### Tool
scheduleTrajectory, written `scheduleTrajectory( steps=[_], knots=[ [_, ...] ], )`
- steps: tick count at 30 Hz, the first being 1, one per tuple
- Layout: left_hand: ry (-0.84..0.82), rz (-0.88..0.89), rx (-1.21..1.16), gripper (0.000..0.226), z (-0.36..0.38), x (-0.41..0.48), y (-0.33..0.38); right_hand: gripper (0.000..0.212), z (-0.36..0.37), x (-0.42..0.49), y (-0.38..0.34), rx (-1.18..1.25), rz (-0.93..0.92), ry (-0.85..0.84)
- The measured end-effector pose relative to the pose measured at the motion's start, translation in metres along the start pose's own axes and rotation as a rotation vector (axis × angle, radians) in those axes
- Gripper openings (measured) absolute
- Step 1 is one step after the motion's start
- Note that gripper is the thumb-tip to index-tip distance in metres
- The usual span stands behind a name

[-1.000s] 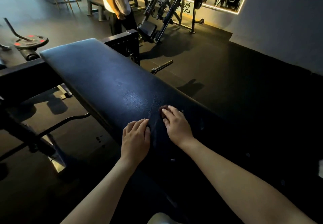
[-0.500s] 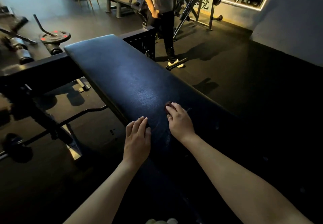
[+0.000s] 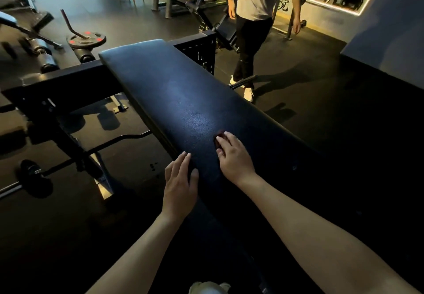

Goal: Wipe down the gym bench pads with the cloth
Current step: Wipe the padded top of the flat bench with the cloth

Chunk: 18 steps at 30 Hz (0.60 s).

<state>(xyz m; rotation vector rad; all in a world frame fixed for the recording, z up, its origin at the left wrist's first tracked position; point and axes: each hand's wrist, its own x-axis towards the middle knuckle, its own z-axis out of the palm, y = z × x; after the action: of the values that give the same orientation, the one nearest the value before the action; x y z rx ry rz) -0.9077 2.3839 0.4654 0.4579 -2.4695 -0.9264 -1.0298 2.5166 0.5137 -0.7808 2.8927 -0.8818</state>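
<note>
Two hands on long black vinyl bench pad (image 3: 172, 92): right hand (image 3: 236, 158) presses dark-red cloth (image 3: 219, 136) flat-fingered; left hand (image 3: 180, 183) spread at left edge. Positions unchanged; wiping probably paused.

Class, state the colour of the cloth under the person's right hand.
Dark red; the cloth peeks past the right hand, head view.

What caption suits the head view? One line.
Right hand presses a dark cloth on the black bench pad; left hand rests alongside.
</note>
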Motion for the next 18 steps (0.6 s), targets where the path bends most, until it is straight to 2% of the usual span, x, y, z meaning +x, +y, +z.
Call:
scheduleTrajectory(
  steps=[5,9,12,14,16,18],
  knots=[
    [0.025,-0.11,-0.186,0.045,-0.008,-0.001,0.001,0.039,0.026,-0.022,-0.038,0.14,-0.149,-0.039],
    [0.062,-0.231,-0.614,0.038,-0.025,0.009,0.015,0.041,0.029,-0.018,-0.064,0.379,-0.075,-0.155],
    [0.084,-0.265,-0.692,0.038,-0.025,0.018,0.011,0.041,0.027,-0.021,-0.077,0.574,-0.062,-0.24],
    [0.045,-0.2,-0.617,0.04,-0.018,0.023,-0.001,0.04,0.027,-0.027,-0.07,0.511,-0.126,-0.178],
    [0.007,-0.138,-0.351,0.047,-0.009,0.027,-0.011,0.037,0.03,-0.033,-0.053,0.356,-0.16,-0.055],
    [0.004,-0.177,-0.112,0.058,-0.003,0.027,-0.015,0.037,0.031,-0.039,-0.037,0.253,-0.125,0.044]
  ],
)
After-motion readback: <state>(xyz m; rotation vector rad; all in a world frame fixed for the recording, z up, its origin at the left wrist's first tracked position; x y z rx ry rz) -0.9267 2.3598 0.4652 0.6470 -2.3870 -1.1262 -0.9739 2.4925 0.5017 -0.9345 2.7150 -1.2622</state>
